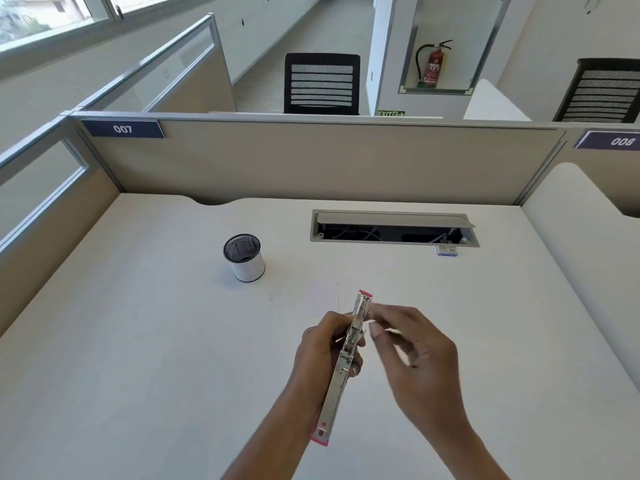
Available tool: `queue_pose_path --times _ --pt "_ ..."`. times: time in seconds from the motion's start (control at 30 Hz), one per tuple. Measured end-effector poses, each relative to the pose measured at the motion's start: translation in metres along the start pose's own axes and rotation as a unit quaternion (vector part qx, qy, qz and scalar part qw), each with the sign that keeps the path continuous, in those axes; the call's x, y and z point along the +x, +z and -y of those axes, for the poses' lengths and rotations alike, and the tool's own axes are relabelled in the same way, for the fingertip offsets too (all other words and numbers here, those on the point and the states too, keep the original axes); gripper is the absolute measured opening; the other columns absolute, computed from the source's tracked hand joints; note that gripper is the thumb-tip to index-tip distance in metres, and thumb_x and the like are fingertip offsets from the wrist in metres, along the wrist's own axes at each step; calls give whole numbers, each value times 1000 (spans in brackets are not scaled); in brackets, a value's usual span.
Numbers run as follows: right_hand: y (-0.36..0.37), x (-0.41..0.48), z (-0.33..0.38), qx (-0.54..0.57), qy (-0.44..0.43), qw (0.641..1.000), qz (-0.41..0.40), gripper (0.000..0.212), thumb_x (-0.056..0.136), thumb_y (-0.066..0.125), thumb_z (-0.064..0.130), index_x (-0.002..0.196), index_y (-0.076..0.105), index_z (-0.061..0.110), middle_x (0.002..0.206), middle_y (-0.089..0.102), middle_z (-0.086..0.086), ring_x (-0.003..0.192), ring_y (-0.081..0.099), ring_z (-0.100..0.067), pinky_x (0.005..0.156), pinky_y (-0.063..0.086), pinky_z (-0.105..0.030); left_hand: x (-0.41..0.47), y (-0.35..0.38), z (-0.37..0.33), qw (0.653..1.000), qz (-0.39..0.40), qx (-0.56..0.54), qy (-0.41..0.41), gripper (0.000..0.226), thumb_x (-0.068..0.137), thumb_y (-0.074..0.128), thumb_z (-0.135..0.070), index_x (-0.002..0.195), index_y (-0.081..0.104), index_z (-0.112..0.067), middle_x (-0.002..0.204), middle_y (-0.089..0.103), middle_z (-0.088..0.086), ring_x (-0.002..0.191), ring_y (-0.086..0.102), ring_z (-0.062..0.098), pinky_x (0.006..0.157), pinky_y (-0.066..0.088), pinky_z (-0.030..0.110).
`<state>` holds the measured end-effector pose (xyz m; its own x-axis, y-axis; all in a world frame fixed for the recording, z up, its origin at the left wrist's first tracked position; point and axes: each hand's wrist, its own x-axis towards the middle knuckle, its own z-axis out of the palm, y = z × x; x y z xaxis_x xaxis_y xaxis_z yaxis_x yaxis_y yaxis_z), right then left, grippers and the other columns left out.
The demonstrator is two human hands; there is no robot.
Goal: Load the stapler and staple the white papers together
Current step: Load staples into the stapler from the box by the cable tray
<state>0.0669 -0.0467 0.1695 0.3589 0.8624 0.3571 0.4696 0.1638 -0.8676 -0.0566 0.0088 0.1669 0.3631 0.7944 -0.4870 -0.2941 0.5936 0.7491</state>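
Observation:
A metal stapler (341, 372) with pink ends is swung fully open and held above the desk, long axis pointing away from me. My left hand (320, 348) grips it around the middle. My right hand (412, 351) is just to its right, fingertips pinched close to the stapler's upper part; motion blur hides whether they hold staples. The white papers (323, 299) lie flat on the white desk just beyond the hands, faint against the surface.
A mesh pen cup (244, 258) stands on the desk to the left. A small blue-and-white box (447, 250) lies by the open cable tray (394, 228) at the back. Beige partitions (311, 161) enclose the desk behind and on both sides.

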Motion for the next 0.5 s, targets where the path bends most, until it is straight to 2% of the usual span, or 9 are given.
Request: queue_pose_path --times 0.03,0.07,0.17,0.3,0.4,0.47,0.5 --pt "0 2 4 90 98 991 -13 27 93 67 -4 109 77 15 101 77 2 93 74 -17 83 61 -27 0 -2 0 1000 10 8 2 24 83 61 -25 77 78 -8 69 57 6 47 48 17 54 32 30" --pt "0 5 5 172 186 967 -26 24 94 65 -3 107 77 13 99 79 -3 93 75 -20 84 61 -29 1 -3 -1 1000 23 15 2 26 82 64 -28 86 80 -7 70 57 4 48 49 16 54 33 30" --pt "-3 10 4 359 356 862 -39 18 96 60 0 103 77 4 104 77 -17 96 73 -25 89 57 -34 1 -6 -4 999 53 -3 -10 35 88 70 -29 110 78 -3 71 58 2 52 50 13 53 37 25" --pt "2 16 2 484 450 748 -64 19 97 62 11 104 72 -3 100 75 -20 90 73 -26 88 55 -37 -2 -7 -7 997 83 -1 10 34 89 69 -30 109 78 -3 79 64 6 66 54 12 56 48 22" --pt "10 18 -3 535 478 696 -43 30 101 53 22 103 69 -3 93 73 -18 77 72 -28 75 54 -40 -4 -4 -11 983 77 150 77 24 96 66 -29 101 82 -12 89 77 6 70 63 11 59 51 25" --pt "18 18 -8 557 495 666 -29 33 101 48 23 102 68 -3 94 73 -19 75 73 -31 64 55 -41 -1 -4 -10 947 48 284 144 18 98 67 -27 99 83 -20 86 78 0 65 67 10 55 52 24" --pt "23 18 -12 570 505 647 -28 31 100 49 21 104 67 -4 97 73 -20 78 74 -33 64 59 -41 2 -4 -8 914 22 360 186 15 97 68 -27 98 83 -25 82 76 -4 63 66 8 55 53 25"
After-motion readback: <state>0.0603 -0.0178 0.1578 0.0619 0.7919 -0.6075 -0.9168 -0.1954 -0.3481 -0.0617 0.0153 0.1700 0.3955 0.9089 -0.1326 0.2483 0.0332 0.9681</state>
